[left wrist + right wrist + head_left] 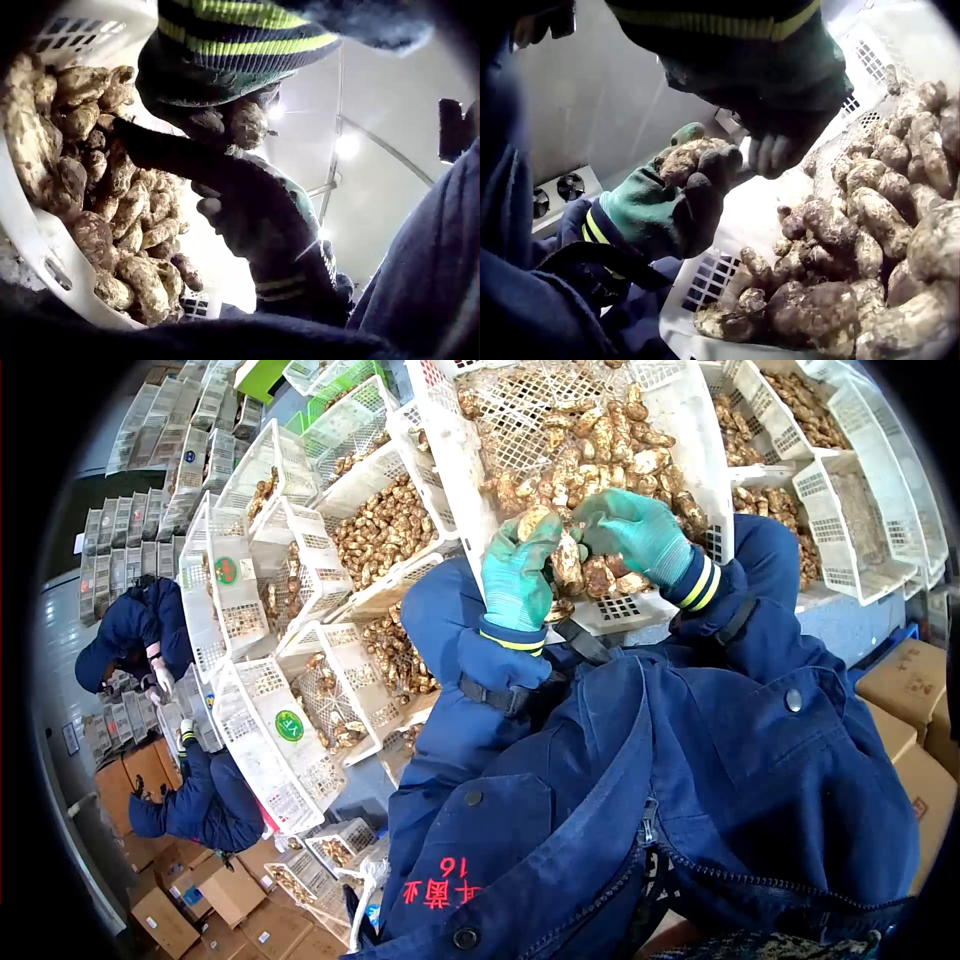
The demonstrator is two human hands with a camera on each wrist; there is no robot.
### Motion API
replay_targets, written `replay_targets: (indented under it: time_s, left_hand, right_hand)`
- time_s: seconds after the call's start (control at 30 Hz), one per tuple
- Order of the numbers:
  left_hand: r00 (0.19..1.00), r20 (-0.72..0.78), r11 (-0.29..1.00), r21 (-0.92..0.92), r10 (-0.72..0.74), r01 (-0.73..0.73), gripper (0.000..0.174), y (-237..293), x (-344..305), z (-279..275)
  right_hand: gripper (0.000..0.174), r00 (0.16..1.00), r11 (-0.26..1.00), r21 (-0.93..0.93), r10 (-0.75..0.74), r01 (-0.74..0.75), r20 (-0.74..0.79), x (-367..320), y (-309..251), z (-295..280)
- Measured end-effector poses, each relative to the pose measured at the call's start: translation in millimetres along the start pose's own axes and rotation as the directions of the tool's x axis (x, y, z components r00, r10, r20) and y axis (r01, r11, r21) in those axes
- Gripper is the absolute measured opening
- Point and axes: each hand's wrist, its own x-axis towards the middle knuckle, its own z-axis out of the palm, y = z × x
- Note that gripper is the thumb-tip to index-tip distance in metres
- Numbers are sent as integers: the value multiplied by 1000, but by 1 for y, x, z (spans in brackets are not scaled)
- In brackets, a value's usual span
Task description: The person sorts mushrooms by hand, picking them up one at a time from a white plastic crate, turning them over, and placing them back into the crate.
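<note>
My left hand (517,582), in a green-coated glove, grips a brown, dirt-streaked mushroom (538,522). In the right wrist view its thumb and fingers wrap around the mushroom (684,161). My right hand (640,536), gloved alike, is close beside it, fingers curled toward the mushroom. Those fingertips (771,155) come close to the left hand's in the right wrist view; I cannot tell what they hold. Both hands hover over the near end of a white plastic crate (706,445), which has a heap of knobbly mushrooms (615,445) in it.
More white crates of mushrooms (385,532) stand close on the left, others (775,510) on the right. Cardboard boxes (915,685) are stacked at the lower right. Two people in dark blue jackets (215,800) work at the far left, near stacked crates (120,535).
</note>
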Motion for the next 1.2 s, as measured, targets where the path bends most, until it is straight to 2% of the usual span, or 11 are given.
replay_targets:
  time_s: [0.2,0.23,0.33,0.43,0.47,0.5,0.53,0.63,0.7,0.83,1.2]
  left_hand:
    - [970,72,955,-176,-230,240,33,-16,9,-11]
    - [986,165,981,188,22,-53,32,-14,9,-13]
    - [605,741,-2,633,291,-774,31,-2,8,-27]
    - [735,609,258,690,297,-676,30,-13,6,-36]
    - [879,473,865,414,60,-282,29,-16,6,-35]
    - [939,292,960,-156,-182,234,29,-12,5,-29]
    - [931,364,997,71,6,-34,32,-14,6,-28]
    - [841,502,776,441,202,-450,37,2,2,-13]
    - [898,247,931,106,-364,349,39,34,-18,21]
    - [936,131,931,217,-326,294,35,28,-20,19]
    - [921,134,926,150,-365,346,46,28,-14,2]
  right_hand:
    - [61,912,936,51,-351,348,211,13,-5,-2]
    - [70,888,941,33,-330,338,321,16,-4,-2]
    - [64,830,942,-46,-268,331,489,18,-11,-6]
    - [55,896,987,74,-158,139,415,7,-23,-7]
    - [52,910,984,101,-173,145,377,5,-23,-7]
    - [49,908,962,100,-274,255,316,5,-19,-7]
    - [45,892,928,91,-374,362,256,6,-15,-7]
    - [42,889,876,299,-434,379,144,8,-2,0]
    - [43,865,827,344,-496,444,76,10,1,3]
    - [39,909,908,45,-418,417,8,5,-4,6]
    - [40,962,904,350,-270,245,25,4,-13,0]
